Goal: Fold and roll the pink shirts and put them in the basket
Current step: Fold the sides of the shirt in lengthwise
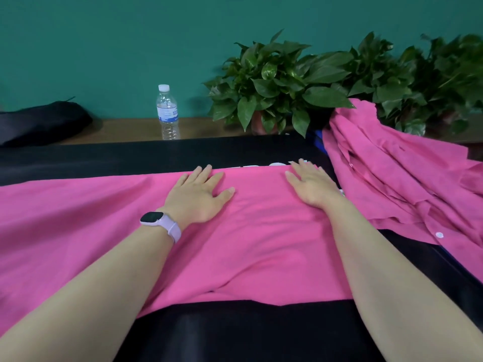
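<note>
So the work surface is a black mat [235, 333] that looks kind of glossy, backed by a wooden ledge [125, 129] and a flat teal wall [104, 48]. Along that ledge, going left to right: a black bag [39, 124] at about 10 o'clock, one clear water bottle [167, 112] with a white cap at 11, then two leafy potted plants [277, 84] bunched from 12 to 2 o'clock.

One pink shirt [248, 239] is spread flat across the middle of the mat, running off the left edge at 9 o'clock. Both hands lie palm-down on its far edge. The left hand [198, 197], with a pale pink smartwatch [160, 223] on the wrist, has its fingers straight and slightly fanned, pressing the cloth and gripping nothing. The right hand [311, 184] does the same, fingers straight, tips right at the shirt's far hem.

At 3 o'clock there's a rumpled heap of more pink shirts [407, 184]. I can't tell how many are in it, but a white button shows near its lower edge.
</note>
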